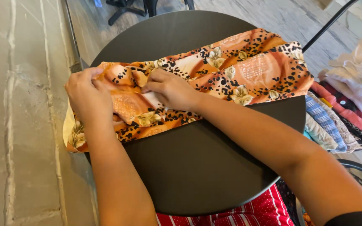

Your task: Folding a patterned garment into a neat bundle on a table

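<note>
An orange cloth (248, 69) with black spots and cream flowers lies folded in a long band across a round dark table (197, 167). My left hand (88, 97) grips the cloth's left end, which hangs a little over the table's edge. My right hand (170, 89) rests on the cloth just right of it, fingers pinching a fold near the middle of the left part. The right end of the cloth lies flat and untouched.
A heap of folded and loose clothes (344, 109) in blue check, red and white sits on a chair to the right. A pale stone wall (21, 113) runs along the left. A chair base (126, 8) stands beyond the table.
</note>
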